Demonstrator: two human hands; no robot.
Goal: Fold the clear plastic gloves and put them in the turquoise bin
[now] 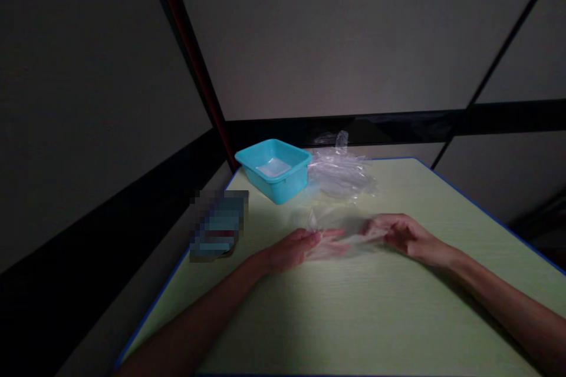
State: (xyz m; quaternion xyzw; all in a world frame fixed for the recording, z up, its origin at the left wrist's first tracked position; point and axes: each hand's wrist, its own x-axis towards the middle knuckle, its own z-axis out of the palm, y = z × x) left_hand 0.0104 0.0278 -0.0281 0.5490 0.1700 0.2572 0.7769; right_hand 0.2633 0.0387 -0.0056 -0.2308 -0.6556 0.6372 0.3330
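A thin, see-through plastic bag [340, 238] is stretched loosely between my two hands above the table. My left hand [294, 247] pinches its left end, thumb on top, and the fingers show through the film. At the other end my right hand [404, 235] is closed on the plastic with curled fingers; its fingertips are slightly blurred. Just beyond lies a crumpled pile of similar clear plastic [340, 174]. Beside that pile, to its left, stands a turquoise plastic basin [283, 188] with something whitish on its bottom.
The pale yellow-green table [354, 318] has a blue edge and reaches the wall [345, 41] at the back. A pixelated, blurred-out object [220, 227] lies near the left edge, close to my left forearm.
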